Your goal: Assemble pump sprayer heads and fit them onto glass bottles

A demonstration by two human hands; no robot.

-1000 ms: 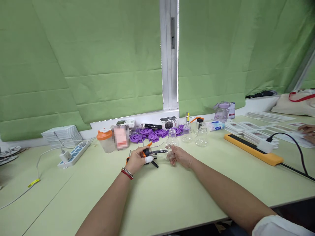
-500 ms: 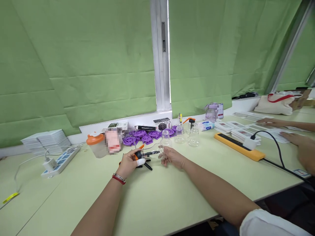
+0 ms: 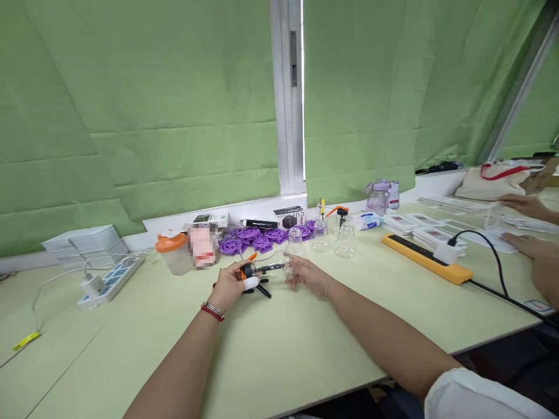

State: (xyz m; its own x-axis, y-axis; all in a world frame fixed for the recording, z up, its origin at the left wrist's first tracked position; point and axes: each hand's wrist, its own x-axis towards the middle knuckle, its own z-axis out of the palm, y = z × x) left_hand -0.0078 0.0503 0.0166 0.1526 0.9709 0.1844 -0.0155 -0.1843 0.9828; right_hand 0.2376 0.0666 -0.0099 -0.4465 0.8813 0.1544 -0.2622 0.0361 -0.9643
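My left hand [image 3: 233, 283] grips a small black and orange pump tool [image 3: 257, 271], a white wrap on one finger and bracelets at the wrist. The tool's clear barrel points right to a small clear glass cup [image 3: 288, 269] that my right hand [image 3: 308, 274] holds by its fingers. Both hands hover just above the pale green table [image 3: 279, 343], near its middle. Several more clear glass cups [image 3: 321, 240] stand behind them, in front of a heap of purple plastic discs [image 3: 257, 237].
An orange-lidded jar [image 3: 173, 252] and a white power strip [image 3: 111, 278] lie left, with stacked white cards [image 3: 82, 242] behind. A yellow power strip [image 3: 425, 259] with a black cable runs right. Another person's hands [image 3: 530, 244] work over cards at the far right.
The view swung a little right, then settled. My hands keep the pump tool and cup together. The other person's hands at the right came into view and shifted over the cards.
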